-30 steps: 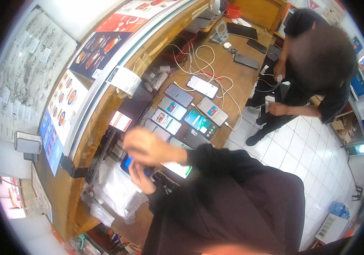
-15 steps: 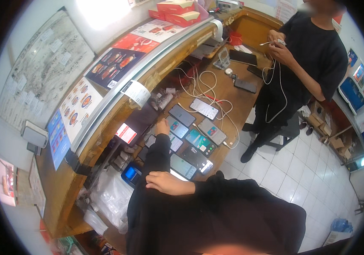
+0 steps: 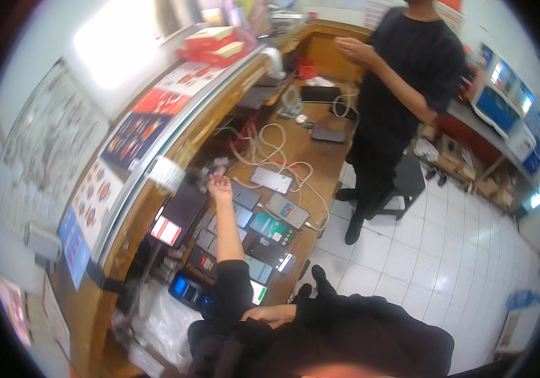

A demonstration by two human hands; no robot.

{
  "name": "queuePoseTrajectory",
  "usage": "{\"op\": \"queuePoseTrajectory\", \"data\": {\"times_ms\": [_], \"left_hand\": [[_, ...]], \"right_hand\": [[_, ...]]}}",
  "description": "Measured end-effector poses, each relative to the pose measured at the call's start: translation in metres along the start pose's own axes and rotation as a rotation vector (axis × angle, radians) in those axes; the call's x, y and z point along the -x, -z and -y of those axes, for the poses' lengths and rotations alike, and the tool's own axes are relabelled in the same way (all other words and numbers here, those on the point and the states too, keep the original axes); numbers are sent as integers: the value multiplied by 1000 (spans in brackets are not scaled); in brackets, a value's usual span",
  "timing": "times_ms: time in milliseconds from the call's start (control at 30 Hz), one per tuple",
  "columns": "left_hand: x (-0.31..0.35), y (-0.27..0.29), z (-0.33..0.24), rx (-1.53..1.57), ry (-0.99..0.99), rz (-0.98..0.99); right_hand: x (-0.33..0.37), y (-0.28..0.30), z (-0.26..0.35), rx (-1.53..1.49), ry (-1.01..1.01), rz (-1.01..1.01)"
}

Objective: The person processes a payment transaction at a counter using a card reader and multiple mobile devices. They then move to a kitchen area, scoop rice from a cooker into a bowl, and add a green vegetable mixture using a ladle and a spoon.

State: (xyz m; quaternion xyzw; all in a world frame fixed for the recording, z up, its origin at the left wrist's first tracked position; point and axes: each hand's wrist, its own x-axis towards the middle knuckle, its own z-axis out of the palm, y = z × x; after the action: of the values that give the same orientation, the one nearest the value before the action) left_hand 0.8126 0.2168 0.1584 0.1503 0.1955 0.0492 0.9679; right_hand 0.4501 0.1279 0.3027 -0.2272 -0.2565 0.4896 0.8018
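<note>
Phones (image 3: pixel 271 228) lie mostly face-up in close rows on the tabletop (image 3: pixel 321 153), presumably so screens read easily. Nearby, the left hand (image 3: pixel 219 184) seems empty, fingers loosely bent; the right hand (image 3: pixel 275 314) meets the left sleeve (image 3: pixel 235 285), grip impossible to tell.

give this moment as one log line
left hand: outstretched near phones | right hand: at left sleeve | co-worker: standing beside desk

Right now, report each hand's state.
Left hand: open, loosely curled, nothing visible in it.
Right hand: against the left sleeve; whether it grips cannot be told.
</note>
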Motion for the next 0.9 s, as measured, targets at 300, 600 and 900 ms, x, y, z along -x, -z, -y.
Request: {"op": "queuePoseTrajectory", "data": {"times_ms": [300, 600, 900], "left_hand": [[218, -207, 114, 186, 342, 625], [600, -171, 289, 246, 826, 1357], [867, 127, 374, -610, 1794, 1789]], "right_hand": [[100, -11, 22, 740, 487, -513], [280, -105, -87, 954, 785, -1194], [467, -254, -297, 726, 843, -2402]]}}
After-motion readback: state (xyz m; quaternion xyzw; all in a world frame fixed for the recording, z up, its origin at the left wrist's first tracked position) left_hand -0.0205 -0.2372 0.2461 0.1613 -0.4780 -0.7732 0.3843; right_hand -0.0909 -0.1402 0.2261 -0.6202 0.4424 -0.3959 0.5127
